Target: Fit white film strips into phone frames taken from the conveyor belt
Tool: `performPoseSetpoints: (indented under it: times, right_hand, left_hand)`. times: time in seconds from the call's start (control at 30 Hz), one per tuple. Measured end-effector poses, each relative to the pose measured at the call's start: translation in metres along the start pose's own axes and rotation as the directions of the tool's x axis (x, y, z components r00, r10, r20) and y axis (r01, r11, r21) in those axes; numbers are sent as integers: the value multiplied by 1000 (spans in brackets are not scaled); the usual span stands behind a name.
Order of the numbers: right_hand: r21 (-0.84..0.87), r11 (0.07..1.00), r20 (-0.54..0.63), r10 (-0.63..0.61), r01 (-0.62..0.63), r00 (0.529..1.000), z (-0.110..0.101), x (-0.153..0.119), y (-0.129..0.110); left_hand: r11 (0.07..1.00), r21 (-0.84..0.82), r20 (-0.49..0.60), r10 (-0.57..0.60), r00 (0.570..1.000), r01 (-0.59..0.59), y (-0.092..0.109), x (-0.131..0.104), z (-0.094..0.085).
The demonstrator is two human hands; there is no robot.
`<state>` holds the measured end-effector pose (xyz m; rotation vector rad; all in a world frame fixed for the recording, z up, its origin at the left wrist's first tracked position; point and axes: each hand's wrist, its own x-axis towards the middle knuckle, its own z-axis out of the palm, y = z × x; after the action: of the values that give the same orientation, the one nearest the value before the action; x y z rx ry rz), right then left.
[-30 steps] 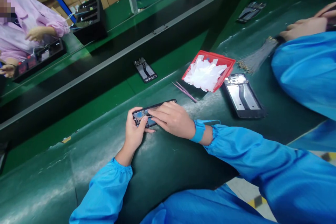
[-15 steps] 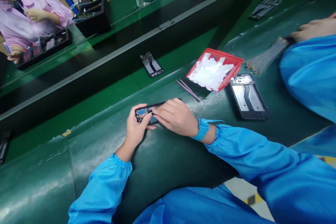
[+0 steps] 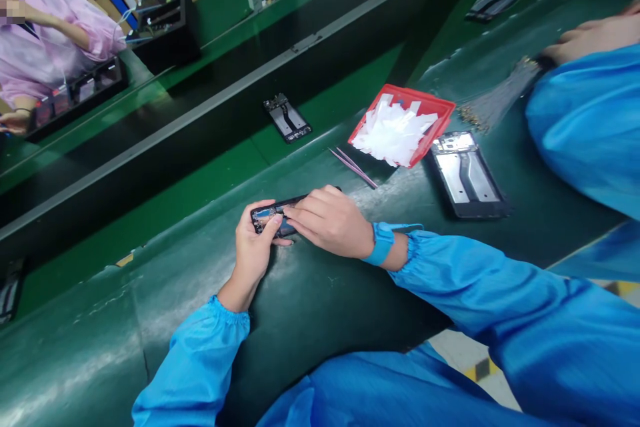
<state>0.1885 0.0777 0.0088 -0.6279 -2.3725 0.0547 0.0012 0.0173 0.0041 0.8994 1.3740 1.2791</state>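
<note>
An opened phone (image 3: 265, 215), its inner board showing, is held over the green bench. My left hand (image 3: 254, 243) grips its left end, with the thumb on the inner side and the fingers around the edge. My right hand (image 3: 333, 221) covers the phone's right part, thumb and fingertips pinched together over the board. Whatever is between those fingertips is too small or hidden to make out. A pair of pinkish tweezers (image 3: 354, 168) lies on the bench beyond my right hand. Behind the tweezers stands a red tray (image 3: 434, 140) with white strips (image 3: 393, 130) heaped in it.
An opened phone (image 3: 470, 177) lies right of the tray. Another phone (image 3: 287, 119) rests on the sunken green strip ahead, and one (image 3: 500, 0) lies far right. Beside a co-worker's blue sleeve (image 3: 590, 120) is a bundle of thin cables (image 3: 500, 97). A person in pink sits opposite, near black boxes (image 3: 167, 23).
The view has shifted slightly. My hands keep the same grip on the phone, right fingertips still at the board. Across the bench, the person in pink has raised a hand toward their head.
</note>
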Motion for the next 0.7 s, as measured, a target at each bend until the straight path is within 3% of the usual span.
performPoseSetpoints:
  times: [0.17,0.3,0.4,0.5,0.6,0.7]
  right_hand:
    - [4,1000,-6,5,-5,1000,1,0,-1]
    - [54,998,-37,-21,23,999,0,1,-1]
    - [162,981,-106,123,-105,987,-2,4,5]
    - [208,929,-161,340,-305,926,-1,6,18]
    - [198,883,-104,451,-426,886,5,5,30]
    - [236,851,-28,489,-470,872,10,4,37]
  left_hand:
    - [999,23,-9,39,999,-39,0,-3,1]
    - [993,79,-83,99,992,-92,5,-2,-3]
    - [981,126,-167,165,972,-145,8,4,-9]
    - [977,129,-206,195,959,-171,7,11,-13]
    - [976,136,-212,194,958,-168,5,13,-14]
    - [970,162,-216,216,952,-183,5,12,-13]
